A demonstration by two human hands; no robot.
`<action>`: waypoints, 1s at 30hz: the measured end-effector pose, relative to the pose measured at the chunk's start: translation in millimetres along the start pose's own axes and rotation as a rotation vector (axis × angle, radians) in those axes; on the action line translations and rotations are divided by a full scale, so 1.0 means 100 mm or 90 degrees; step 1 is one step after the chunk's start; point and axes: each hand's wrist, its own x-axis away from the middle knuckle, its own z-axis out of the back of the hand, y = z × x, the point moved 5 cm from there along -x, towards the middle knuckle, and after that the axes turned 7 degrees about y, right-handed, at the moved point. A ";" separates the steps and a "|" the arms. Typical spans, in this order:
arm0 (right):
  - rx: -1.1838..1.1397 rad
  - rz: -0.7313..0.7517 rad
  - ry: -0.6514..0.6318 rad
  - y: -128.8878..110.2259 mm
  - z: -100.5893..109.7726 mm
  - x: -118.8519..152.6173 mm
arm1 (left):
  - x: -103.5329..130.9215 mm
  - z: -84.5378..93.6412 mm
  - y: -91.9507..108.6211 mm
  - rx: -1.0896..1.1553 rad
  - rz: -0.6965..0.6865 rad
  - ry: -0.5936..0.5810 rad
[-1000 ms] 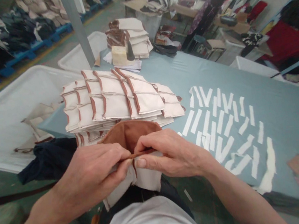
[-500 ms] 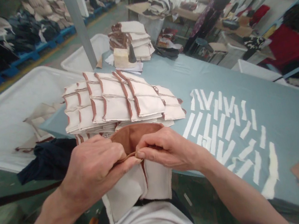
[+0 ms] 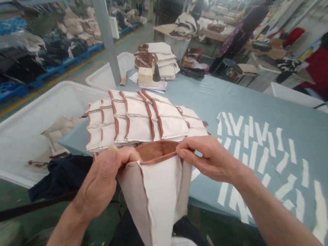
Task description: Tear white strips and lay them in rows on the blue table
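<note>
Between my hands hangs a cream fabric bag (image 3: 160,195) with a brown lining and brown trim along its open top. My left hand (image 3: 102,177) pinches the rim at the left corner. On the other side, my right hand (image 3: 210,157) grips the rim between thumb and fingers. The mouth of the bag gapes, showing the brown inside, and a seam runs down its front toward my lap. Just beyond it, a stack of similar cream pieces with brown edging (image 3: 138,117) lies on the blue-grey table (image 3: 197,94).
Many white strips (image 3: 259,136) lie spread over the table's right part. To the left stands a white bin (image 3: 26,129) with fabric inside, beside dark blue cloth (image 3: 62,173). A second cream stack (image 3: 166,61) sits at the far end, near a metal post (image 3: 105,32). A person (image 3: 239,28) stands farther back.
My hands have moved apart along the rim, from close together at its middle to opposite sides. The bag's mouth is spread and its front has turned. The view has tilted upward.
</note>
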 end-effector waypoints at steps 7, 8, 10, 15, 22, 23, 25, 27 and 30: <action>-0.137 -0.088 -0.027 0.40 -0.47 -0.08 | -0.12 -0.22 0.13 0.152 0.019 -0.051; -0.141 -0.093 -0.022 0.40 -0.48 -0.08 | -0.12 -0.23 0.12 0.165 0.024 -0.054; -0.148 -0.106 -0.018 0.40 -0.48 -0.06 | -0.11 -0.25 0.08 0.194 0.044 -0.066; -0.168 -0.114 -0.014 0.45 -0.48 -0.01 | -0.09 -0.29 0.07 0.178 0.081 -0.070; -0.193 -0.106 0.001 0.45 -0.54 -0.02 | -0.13 -0.28 0.13 0.194 0.109 -0.038; -0.197 -0.108 0.002 0.46 -0.55 -0.02 | -0.13 -0.28 0.12 0.198 0.115 -0.031; -0.215 -0.119 0.002 0.47 -0.54 -0.01 | -0.13 -0.29 0.12 0.201 0.125 -0.016; -0.254 -0.127 0.003 0.44 -0.51 0.00 | -0.12 -0.29 0.12 0.202 0.135 -0.010; -0.322 -0.114 0.013 0.27 -0.42 -0.01 | -0.11 -0.29 0.15 0.191 0.142 -0.011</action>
